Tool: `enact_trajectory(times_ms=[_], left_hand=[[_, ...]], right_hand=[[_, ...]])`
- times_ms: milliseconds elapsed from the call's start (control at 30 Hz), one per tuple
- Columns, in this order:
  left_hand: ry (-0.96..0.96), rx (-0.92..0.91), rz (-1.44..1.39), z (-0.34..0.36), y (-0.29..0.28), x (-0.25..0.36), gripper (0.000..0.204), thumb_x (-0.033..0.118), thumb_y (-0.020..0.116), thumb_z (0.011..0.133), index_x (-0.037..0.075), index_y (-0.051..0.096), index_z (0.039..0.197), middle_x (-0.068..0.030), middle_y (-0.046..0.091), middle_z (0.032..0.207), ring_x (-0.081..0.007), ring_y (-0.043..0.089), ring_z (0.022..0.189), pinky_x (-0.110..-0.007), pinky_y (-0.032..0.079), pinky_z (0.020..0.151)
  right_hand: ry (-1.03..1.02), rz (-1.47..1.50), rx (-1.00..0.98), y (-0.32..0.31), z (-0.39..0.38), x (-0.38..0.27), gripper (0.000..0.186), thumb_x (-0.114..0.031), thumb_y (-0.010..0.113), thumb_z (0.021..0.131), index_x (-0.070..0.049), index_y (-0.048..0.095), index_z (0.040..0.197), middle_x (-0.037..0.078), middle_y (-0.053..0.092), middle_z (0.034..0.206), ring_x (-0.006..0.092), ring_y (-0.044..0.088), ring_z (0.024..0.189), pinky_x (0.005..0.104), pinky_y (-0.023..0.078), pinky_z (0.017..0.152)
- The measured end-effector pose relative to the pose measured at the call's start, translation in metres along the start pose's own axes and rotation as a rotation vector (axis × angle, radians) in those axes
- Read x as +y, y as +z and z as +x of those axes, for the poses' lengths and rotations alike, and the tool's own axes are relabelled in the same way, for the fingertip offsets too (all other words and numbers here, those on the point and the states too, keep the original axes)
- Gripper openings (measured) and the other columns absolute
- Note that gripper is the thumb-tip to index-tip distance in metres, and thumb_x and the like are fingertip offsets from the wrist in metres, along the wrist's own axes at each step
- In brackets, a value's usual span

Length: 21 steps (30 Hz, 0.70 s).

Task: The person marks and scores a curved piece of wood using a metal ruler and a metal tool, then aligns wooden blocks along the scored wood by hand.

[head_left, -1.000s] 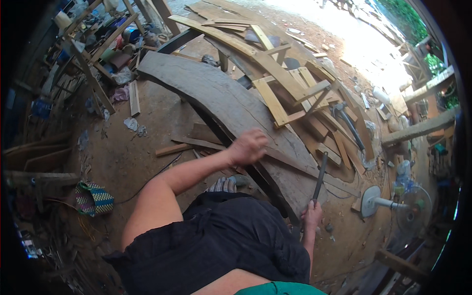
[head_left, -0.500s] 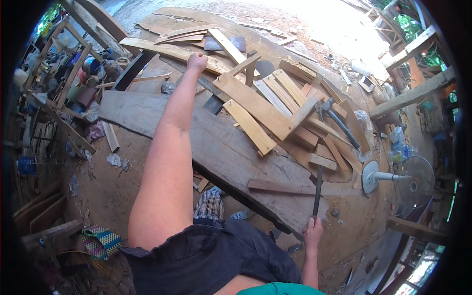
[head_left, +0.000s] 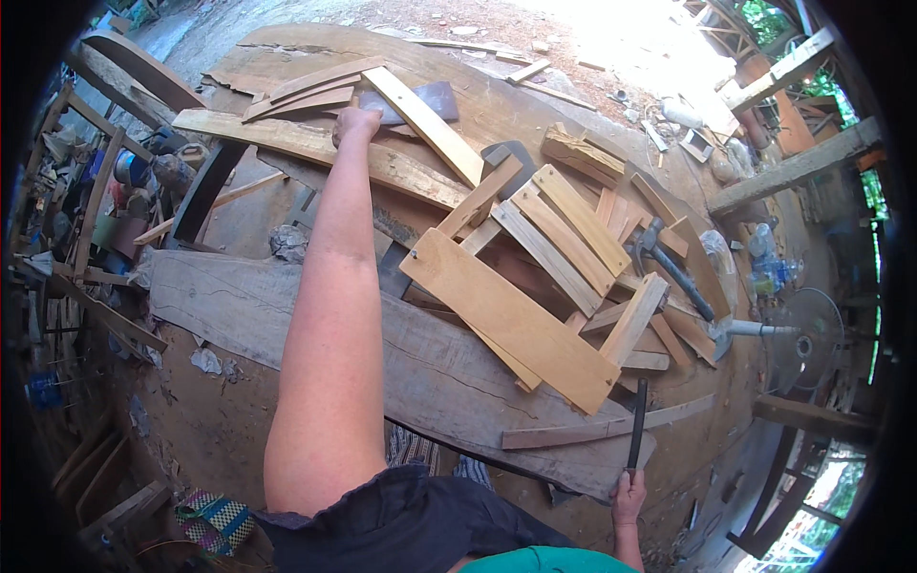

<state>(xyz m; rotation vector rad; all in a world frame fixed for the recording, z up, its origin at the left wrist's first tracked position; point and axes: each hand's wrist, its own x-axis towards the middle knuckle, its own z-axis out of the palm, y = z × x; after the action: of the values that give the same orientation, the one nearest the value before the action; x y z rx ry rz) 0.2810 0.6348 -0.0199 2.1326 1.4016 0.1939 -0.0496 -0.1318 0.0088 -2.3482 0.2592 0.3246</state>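
Note:
My left hand [head_left: 358, 124] is stretched far forward, fingers curled closed at the far edge of a long pale plank [head_left: 287, 143]. What it grips, if anything, is hidden. Beside it lie a dark flat plate [head_left: 435, 101] and several thin curved slats [head_left: 306, 89]. Low on the right, my right hand [head_left: 628, 497] is wrapped around a dark rod [head_left: 638, 425], which points upward. Between the hands stands a wooden piece with a wide bolted board [head_left: 511, 320] and short crosspieces [head_left: 635, 320] at its ends. Pale joined slats [head_left: 564, 234] lie behind the board.
A hammer [head_left: 673, 267] rests on the wood pile at right. A grey slab [head_left: 239, 291] crosses in front of me, with a narrow strip [head_left: 602, 427] near its right end. A fan [head_left: 802, 339] stands at far right; a woven bag [head_left: 215, 520] sits lower left.
My view has shifted. My left hand has moved across the plank toward the dark plate. The bolted board appears nearer to me, overlapping the paler board below it. My right hand still holds the rod.

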Motion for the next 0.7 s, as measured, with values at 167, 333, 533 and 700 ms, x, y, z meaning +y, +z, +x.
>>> enact_trajectory(times_ms=[167,333,533,700], left_hand=[[-0.215,0.07,-0.024,0.01,0.001,-0.002,0.052,0.035,0.069,0.076,0.001,0.064,0.115,-0.016,0.061,0.124,-0.0267,0.061,0.112,-0.035,0.049,0.093],[-0.177,0.011,-0.748,0.027,0.008,-0.001,0.039,0.022,0.066,0.077,0.0,0.06,0.108,-0.0184,0.062,0.113,-0.0272,0.065,0.099,-0.048,0.05,0.088],[0.068,0.21,-1.058,0.044,-0.085,0.018,0.025,0.012,0.064,0.077,-0.002,0.054,0.095,-0.0171,0.063,0.09,-0.0289,0.067,0.074,-0.045,0.058,0.052],[0.12,0.554,-1.017,0.008,-0.173,-0.005,0.021,0.012,0.064,0.078,-0.004,0.057,0.089,-0.0152,0.064,0.082,-0.0268,0.067,0.069,-0.035,0.057,0.042]], right_hand=[[-0.062,-0.071,0.004,0.006,0.002,-0.009,0.019,-0.021,0.049,0.097,-0.005,0.051,0.086,-0.001,0.047,0.058,0.0077,0.047,0.046,0.0253,0.038,0.044],[0.014,-0.05,0.006,0.001,-0.001,-0.002,0.022,-0.024,0.052,0.096,-0.004,0.054,0.087,0.002,0.049,0.058,0.0102,0.049,0.047,0.0277,0.039,0.046],[-0.072,-0.027,0.005,0.003,0.005,0.004,0.019,-0.021,0.049,0.097,-0.005,0.054,0.09,-0.001,0.045,0.053,0.0076,0.046,0.044,0.0252,0.037,0.043],[-0.134,-0.032,0.016,0.003,0.002,0.0,0.019,-0.021,0.049,0.097,-0.004,0.055,0.093,-0.001,0.047,0.056,0.0074,0.046,0.045,0.0255,0.037,0.043]])
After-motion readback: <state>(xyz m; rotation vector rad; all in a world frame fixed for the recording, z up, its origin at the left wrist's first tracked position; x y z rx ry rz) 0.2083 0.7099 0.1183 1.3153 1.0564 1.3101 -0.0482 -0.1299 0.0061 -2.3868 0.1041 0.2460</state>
